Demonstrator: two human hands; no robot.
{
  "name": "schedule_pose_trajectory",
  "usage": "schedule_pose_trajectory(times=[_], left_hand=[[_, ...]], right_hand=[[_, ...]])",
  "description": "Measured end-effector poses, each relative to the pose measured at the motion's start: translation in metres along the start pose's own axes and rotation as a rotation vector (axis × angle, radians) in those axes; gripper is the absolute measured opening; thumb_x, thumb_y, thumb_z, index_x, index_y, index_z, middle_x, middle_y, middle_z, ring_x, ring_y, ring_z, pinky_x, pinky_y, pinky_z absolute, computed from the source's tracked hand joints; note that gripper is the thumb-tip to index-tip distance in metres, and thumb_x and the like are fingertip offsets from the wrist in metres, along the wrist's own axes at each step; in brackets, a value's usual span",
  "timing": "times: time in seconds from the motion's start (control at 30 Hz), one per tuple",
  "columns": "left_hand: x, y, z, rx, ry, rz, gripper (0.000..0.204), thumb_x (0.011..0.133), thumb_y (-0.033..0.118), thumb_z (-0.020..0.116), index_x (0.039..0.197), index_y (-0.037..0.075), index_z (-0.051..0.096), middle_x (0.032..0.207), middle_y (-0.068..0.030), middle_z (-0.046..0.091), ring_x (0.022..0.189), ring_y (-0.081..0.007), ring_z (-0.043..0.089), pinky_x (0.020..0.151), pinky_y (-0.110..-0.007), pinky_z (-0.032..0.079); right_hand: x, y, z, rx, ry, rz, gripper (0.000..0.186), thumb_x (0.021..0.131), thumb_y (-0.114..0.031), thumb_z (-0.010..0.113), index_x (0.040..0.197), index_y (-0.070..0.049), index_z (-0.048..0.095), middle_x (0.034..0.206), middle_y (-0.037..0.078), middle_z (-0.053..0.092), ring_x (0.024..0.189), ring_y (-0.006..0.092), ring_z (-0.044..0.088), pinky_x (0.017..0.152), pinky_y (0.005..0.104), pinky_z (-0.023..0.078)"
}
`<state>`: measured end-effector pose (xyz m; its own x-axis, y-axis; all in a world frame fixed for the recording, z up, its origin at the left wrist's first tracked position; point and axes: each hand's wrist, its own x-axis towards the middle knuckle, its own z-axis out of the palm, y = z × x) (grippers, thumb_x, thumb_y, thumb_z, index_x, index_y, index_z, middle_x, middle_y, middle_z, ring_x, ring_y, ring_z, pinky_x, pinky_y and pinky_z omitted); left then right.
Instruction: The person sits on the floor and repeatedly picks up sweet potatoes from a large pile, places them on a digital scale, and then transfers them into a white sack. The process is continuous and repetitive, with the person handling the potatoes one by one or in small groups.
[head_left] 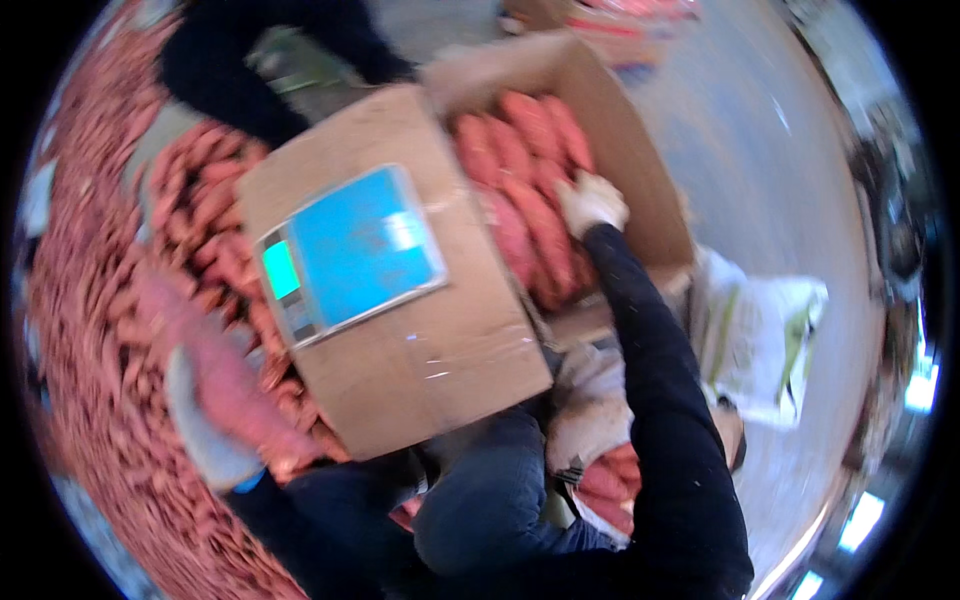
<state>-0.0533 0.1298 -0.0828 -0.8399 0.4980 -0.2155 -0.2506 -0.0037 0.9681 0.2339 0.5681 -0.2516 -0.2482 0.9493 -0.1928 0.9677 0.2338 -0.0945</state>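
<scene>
My left hand (200, 420), in a pale grey glove, is wrapped round a large sweet potato (225, 385) left of an upturned cardboard surface; both are blurred. My right hand (592, 203), in a white glove, reaches into an open cardboard box (640, 150). Its fingers curl down onto a sweet potato (552, 178) at the right of the rows, and the fingertips are partly hidden. Several sweet potatoes (535, 225) lie side by side in that box. A scale (360, 255) with a blue top and a lit green display rests on a closed carton (440, 360).
A large heap of sweet potatoes (90, 330) spreads along the left. White and green sacking (760, 330) lies on the floor right of the box. A bag (605, 490) with sweet potatoes stands beside my knee. Another person's dark-clothed legs (230, 80) are at the far left.
</scene>
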Motion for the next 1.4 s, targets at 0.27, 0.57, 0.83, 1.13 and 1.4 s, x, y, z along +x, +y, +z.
schedule_pose_trajectory(times=[0.27,0.57,0.83,1.13,1.4], left_hand=[[0.016,0.006,0.045,-0.336,0.122,0.198,0.057,0.088,0.007,0.066,0.141,0.004,0.046,0.131,-0.0079,0.057,0.120,-0.0178,0.053,0.102,-0.032,0.043],[0.018,0.021,0.036,-0.548,0.192,0.275,0.051,0.103,0.027,0.052,0.149,0.010,0.038,0.141,-0.0104,0.048,0.129,-0.0207,0.046,0.107,-0.035,0.039],[0.035,-0.005,0.014,-0.917,-0.141,0.173,0.060,0.096,0.031,0.060,0.148,0.024,0.032,0.105,-0.0032,0.054,0.071,-0.0100,0.051,0.052,-0.024,0.040],[0.043,-0.030,-0.007,-1.096,-0.411,0.225,0.044,0.101,0.030,0.053,0.140,0.008,0.051,0.124,-0.0087,0.056,0.110,-0.0198,0.056,0.092,-0.028,0.045],[0.024,0.013,0.017,-0.557,0.105,0.018,0.045,0.102,0.029,0.049,0.141,0.007,0.048,0.135,-0.0110,0.054,0.122,-0.0233,0.053,0.100,-0.033,0.043]], right_hand=[[-0.146,-0.130,-0.091,0.911,0.074,-0.651,0.043,0.097,-0.020,0.051,0.135,0.003,0.049,0.132,0.021,0.054,0.120,0.0327,0.054,0.103,0.0378,0.043],[-0.282,-0.312,-0.162,1.169,-0.596,-0.904,0.074,0.084,-0.029,0.070,0.143,0.004,0.040,0.131,0.020,0.056,0.121,0.0248,0.054,0.103,0.0321,0.042],[-0.237,-0.250,-0.134,0.889,0.014,-0.646,0.074,0.069,-0.029,0.078,0.130,0.004,0.052,0.118,0.023,0.060,0.109,0.0345,0.060,0.096,0.0391,0.046],[-0.212,-0.232,-0.096,0.480,0.205,-0.449,0.078,0.066,-0.031,0.080,0.132,-0.002,0.049,0.119,0.024,0.057,0.114,0.0409,0.054,0.096,0.0487,0.046],[-0.224,-0.252,-0.107,0.198,0.293,-0.468,0.070,0.068,-0.026,0.082,0.129,-0.008,0.050,0.120,0.019,0.056,0.108,0.0408,0.055,0.090,0.0491,0.048]])
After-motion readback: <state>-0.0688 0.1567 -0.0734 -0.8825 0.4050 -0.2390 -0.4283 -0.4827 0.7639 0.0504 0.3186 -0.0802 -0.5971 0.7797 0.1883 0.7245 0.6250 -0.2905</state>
